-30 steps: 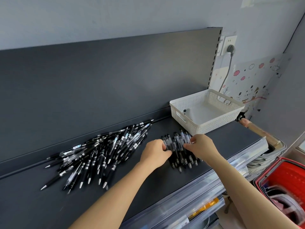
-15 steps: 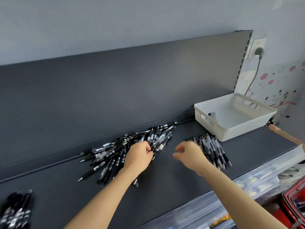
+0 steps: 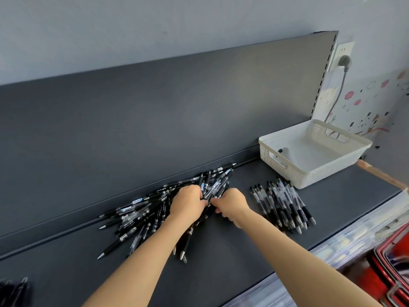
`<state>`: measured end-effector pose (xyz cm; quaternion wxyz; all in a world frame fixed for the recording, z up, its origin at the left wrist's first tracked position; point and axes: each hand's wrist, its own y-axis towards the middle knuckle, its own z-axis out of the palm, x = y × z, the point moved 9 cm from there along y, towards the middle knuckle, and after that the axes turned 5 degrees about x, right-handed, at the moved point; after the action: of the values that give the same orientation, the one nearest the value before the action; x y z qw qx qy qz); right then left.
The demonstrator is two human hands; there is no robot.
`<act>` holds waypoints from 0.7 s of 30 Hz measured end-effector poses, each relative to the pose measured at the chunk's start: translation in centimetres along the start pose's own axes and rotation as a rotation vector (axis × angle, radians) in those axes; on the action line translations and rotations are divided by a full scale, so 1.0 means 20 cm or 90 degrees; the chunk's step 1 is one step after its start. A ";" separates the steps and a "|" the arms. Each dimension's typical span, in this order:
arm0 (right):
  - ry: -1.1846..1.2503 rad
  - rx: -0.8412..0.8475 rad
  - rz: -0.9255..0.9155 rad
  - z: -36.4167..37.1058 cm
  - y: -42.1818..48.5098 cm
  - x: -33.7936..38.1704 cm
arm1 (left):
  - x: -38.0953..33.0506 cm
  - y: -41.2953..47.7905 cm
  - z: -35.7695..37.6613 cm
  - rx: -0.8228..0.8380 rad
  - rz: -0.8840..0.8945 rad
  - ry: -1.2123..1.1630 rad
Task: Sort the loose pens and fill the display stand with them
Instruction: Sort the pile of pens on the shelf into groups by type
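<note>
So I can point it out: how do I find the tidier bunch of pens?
Find the white basket at the dark shelf's right end. In front of its left corner lies the tidy bunch. Unlike the jumbled heap to its left, its pens lie side by side, tips toward you.

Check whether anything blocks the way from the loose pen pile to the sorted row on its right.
Nothing visible does. The left hand and right hand both grip pens in the loose pen pile, and only bare shelf lies between it and the sorted row.

pens with label bands, print too small to read
</note>
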<state>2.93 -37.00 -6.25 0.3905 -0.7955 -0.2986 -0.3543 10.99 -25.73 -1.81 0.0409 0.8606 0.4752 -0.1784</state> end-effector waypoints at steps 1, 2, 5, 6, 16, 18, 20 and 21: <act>0.005 -0.006 0.002 0.00 0.01 0.00 | 0.00 0.01 0.00 0.008 -0.003 0.009; 0.012 -0.010 0.005 -0.01 0.01 0.00 | 0.00 0.01 0.01 0.019 -0.008 0.016; 0.074 0.011 0.025 0.01 0.02 -0.01 | 0.01 0.01 0.02 0.059 -0.030 0.007; 0.099 0.023 0.036 0.02 0.02 -0.01 | 0.02 0.01 0.03 0.071 -0.037 -0.006; 0.257 0.136 0.066 0.11 -0.05 -0.03 | 0.12 -0.10 0.03 0.106 -0.074 -0.190; 0.284 0.153 0.051 0.11 -0.08 -0.01 | 0.15 -0.13 0.02 0.108 -0.070 -0.239; 0.309 0.172 0.032 0.12 -0.12 0.02 | 0.17 -0.17 0.00 0.103 -0.066 -0.260; 0.319 0.183 0.023 0.12 -0.14 0.04 | 0.19 -0.19 -0.02 0.096 -0.067 -0.267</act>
<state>2.11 -33.41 -5.65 0.5668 -0.6250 -0.2260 -0.4869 9.73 -20.53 -2.39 0.0651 0.7793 0.4862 -0.3900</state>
